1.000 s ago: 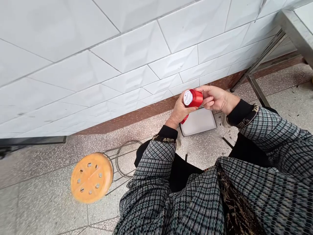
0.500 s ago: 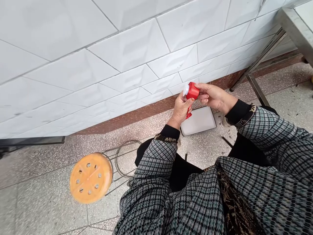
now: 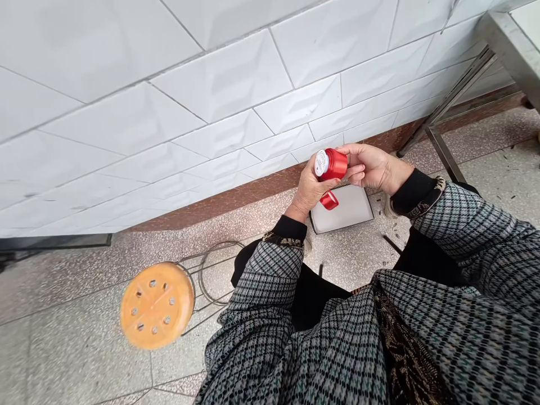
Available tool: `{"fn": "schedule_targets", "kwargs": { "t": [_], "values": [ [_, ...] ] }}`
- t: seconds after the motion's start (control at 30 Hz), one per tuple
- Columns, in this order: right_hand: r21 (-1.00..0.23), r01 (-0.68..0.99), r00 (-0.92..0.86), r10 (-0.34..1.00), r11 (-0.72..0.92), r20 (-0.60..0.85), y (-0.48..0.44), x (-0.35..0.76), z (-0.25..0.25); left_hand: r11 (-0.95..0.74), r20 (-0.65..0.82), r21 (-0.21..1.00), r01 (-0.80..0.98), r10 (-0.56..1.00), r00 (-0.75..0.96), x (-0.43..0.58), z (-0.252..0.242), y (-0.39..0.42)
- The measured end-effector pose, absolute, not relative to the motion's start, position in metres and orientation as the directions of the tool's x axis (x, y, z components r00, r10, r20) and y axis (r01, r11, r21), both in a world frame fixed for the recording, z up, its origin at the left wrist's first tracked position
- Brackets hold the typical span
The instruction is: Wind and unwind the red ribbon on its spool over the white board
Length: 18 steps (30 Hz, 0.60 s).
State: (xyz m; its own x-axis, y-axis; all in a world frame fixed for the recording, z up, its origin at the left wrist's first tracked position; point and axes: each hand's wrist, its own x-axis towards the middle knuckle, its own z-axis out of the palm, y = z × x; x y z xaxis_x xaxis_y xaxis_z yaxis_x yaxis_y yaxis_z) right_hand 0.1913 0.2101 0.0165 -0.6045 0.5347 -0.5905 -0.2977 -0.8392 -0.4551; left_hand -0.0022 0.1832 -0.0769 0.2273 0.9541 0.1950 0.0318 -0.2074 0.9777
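Both my hands hold a small red jar (image 3: 333,164) with a white round label on its end, up in front of the tiled wall. My left hand (image 3: 310,188) wraps its fingers round the jar from below. A red strip (image 3: 329,200) curls out under that hand. My right hand (image 3: 371,167) pinches the jar's right end with thumb and fingers. Below the hands a white tray (image 3: 352,211) lies on the floor.
An orange round stool (image 3: 157,305) with holes in its seat and a wire frame stands on the floor at the left. A metal table (image 3: 506,45) with slanted legs is at the upper right. Small scraps lie scattered on the terrazzo floor (image 3: 84,349) near the tray.
The jar has turned in my hands so its white labelled end faces the camera again, and the red strip now curls out lower beneath my left hand.
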Motion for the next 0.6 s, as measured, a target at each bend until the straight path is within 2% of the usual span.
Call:
{"fn": "schedule_targets", "kwargs": {
  "t": [0.17, 0.3, 0.4, 0.6],
  "values": [
    [-0.596, -0.385, -0.494, 0.703, -0.704, -0.512, 0.193, 0.175, 0.014, 0.088, -0.067, 0.983, -0.163, 0.989, 0.131, 0.003, -0.075, 0.176],
    [-0.705, -0.35, -0.341, 0.785, -0.616, -0.517, 0.187, 0.167, 0.013, 0.159, -0.127, 0.954, -0.254, 0.982, 0.14, 0.009, -0.07, 0.175],
    [-0.679, -0.382, -0.349, 0.778, -0.627, -0.523, 0.194, 0.173, 0.013, 0.178, -0.129, 0.944, -0.277, 0.974, 0.185, 0.011, -0.067, 0.177],
    [-0.545, -0.377, -0.477, 0.662, -0.749, -0.578, 0.21, 0.188, 0.016, 0.145, -0.1, 0.965, -0.217, 0.973, 0.207, 0.007, -0.071, 0.18]
  ]
}}
